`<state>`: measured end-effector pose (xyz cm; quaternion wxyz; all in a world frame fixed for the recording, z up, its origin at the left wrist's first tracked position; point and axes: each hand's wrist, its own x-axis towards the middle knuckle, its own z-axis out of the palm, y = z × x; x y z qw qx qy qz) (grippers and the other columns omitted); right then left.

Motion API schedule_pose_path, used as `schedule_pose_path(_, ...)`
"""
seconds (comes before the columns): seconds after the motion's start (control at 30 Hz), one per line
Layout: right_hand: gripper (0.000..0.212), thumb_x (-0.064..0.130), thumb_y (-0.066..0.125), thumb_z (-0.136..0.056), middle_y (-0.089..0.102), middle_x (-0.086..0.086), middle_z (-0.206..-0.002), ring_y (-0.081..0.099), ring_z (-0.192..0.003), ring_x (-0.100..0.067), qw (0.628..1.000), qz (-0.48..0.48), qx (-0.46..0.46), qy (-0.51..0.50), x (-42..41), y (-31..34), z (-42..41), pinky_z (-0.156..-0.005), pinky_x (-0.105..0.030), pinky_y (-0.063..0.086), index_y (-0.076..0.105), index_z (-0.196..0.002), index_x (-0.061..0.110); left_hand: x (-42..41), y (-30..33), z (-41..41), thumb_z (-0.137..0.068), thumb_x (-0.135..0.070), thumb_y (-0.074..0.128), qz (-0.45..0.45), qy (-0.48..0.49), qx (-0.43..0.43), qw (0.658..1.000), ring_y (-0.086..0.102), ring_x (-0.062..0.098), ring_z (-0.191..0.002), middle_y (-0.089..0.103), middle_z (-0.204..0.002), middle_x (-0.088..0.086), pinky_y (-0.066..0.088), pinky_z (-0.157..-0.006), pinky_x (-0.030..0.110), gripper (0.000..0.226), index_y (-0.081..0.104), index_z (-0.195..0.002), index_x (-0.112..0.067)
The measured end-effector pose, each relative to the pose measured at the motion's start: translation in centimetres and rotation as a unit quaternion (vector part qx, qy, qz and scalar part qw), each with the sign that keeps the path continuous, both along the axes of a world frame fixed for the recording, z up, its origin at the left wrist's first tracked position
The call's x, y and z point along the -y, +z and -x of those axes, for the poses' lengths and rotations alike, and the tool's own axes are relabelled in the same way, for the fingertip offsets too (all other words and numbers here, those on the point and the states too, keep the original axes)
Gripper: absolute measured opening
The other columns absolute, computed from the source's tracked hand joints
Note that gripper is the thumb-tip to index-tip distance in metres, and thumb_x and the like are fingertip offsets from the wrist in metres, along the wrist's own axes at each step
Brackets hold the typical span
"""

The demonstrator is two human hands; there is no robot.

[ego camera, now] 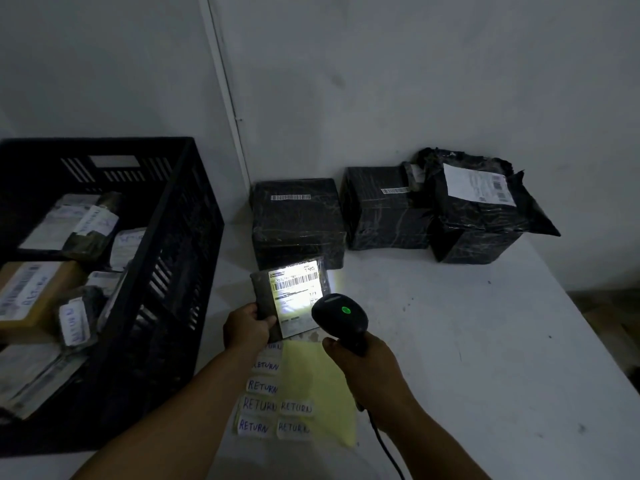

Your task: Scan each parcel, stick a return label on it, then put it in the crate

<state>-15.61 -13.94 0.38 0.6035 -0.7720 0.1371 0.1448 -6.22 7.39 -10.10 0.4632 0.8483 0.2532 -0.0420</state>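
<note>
My left hand [246, 326] grips the lower left corner of a small flat grey parcel [264, 292], tilted up from the table. Its white shipping label [296, 296] is lit bright by the scanner's beam. My right hand [367, 372] holds a black handheld barcode scanner [339, 318] by its handle, aimed at that label, with a green light showing on top. Below the parcel lies a yellow backing sheet [317, 386] with several white handwritten RETURN labels [262, 385]. The black plastic crate [162, 271] stands to the left and holds several labelled parcels.
Three black wrapped parcels sit along the wall: one [298, 220] just behind the held parcel, a second [384, 209] beside it, a third [481, 209] with torn wrapping at the right. The scanner cable [388, 452] trails toward me. The white table's right edge [595, 327] slants away.
</note>
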Motion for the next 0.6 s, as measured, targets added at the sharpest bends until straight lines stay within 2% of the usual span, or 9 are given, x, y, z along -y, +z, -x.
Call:
schedule_pose_path(0.17, 0.02, 0.034, 0.072, -0.087, 0.054, 0.007, -0.051, 0.047, -0.043, -0.005, 1.0, 0.001, 0.005, -0.013, 0.2, -0.9, -0.2, -0.043, -0.019, 0.039, 0.064, -0.086, 0.015, -0.1, 0.1, 0.0, -0.082, -0.015, 0.078, 0.009, 0.004, -0.011, 1.0, 0.068, 0.022, -0.083, 0.075, -0.099, 0.004, 0.057, -0.073, 0.033, 0.024, 0.075, -0.106, -0.015)
schedule_pose_path(0.23, 0.021, 0.039, 0.074, -0.083, 0.062, 0.01, -0.066, 0.057, -0.054, -0.005, 0.998, 0.049, 0.019, -0.031, 0.5, -1.7, -0.5, -0.049, -0.022, 0.044, 0.062, -0.093, 0.025, -0.1, 0.2, 0.0, -0.082, -0.014, 0.078, 0.012, 0.002, -0.008, 1.0, 0.068, 0.021, -0.082, 0.075, -0.097, 0.003, 0.057, -0.074, 0.033, 0.024, 0.075, -0.105, -0.017)
schedule_pose_path(0.3, 0.032, 0.04, 0.075, -0.08, 0.066, 0.01, -0.082, 0.063, -0.067, -0.005, 0.993, 0.1, 0.019, -0.058, 1.2, -2.8, -0.9, -0.055, -0.023, 0.046, 0.056, -0.103, 0.03, -0.1, 0.4, 0.1, -0.081, -0.014, 0.078, 0.016, 0.001, -0.006, 1.0, 0.068, 0.019, -0.08, 0.075, -0.093, 0.001, 0.059, -0.076, 0.035, 0.023, 0.076, -0.103, -0.02)
schedule_pose_path(0.4, 0.033, 0.032, 0.071, -0.08, 0.065, 0.002, -0.086, 0.063, -0.069, -0.011, 0.984, 0.16, 0.012, -0.082, 3.0, -5.0, -1.7, -0.057, -0.029, 0.05, 0.052, -0.106, 0.024, -0.1, 0.8, -0.1, -0.081, -0.015, 0.077, 0.014, -0.005, -0.016, 1.0, 0.069, 0.019, -0.078, 0.074, -0.089, 0.001, 0.06, -0.077, 0.038, 0.018, 0.077, -0.098, -0.019)
schedule_pose_path(0.47, 0.029, 0.028, 0.068, -0.083, 0.063, -0.003, -0.089, 0.062, -0.07, -0.016, 0.977, 0.194, 0.001, -0.091, 4.3, -6.4, -2.2, -0.059, -0.032, 0.053, 0.052, -0.106, 0.019, 0.0, 0.9, -0.3, -0.082, -0.016, 0.076, 0.01, -0.013, -0.026, 1.0, 0.068, 0.018, -0.075, 0.074, -0.086, 0.001, 0.06, -0.073, 0.034, 0.015, 0.077, -0.097, -0.017)
schedule_pose_path(0.6, 0.029, 0.031, 0.066, -0.086, 0.061, -0.007, -0.096, 0.061, -0.077, -0.021, 0.959, 0.265, -0.021, -0.1, 5.9, -8.1, -2.8, -0.069, -0.037, 0.055, 0.052, -0.107, 0.018, 0.0, 1.0, -0.6, -0.082, -0.018, 0.078, -0.012, -0.025, -0.038, 0.999, 0.067, 0.021, -0.073, 0.073, -0.083, 0.006, 0.059, -0.067, 0.032, 0.012, 0.077, -0.091, -0.011)
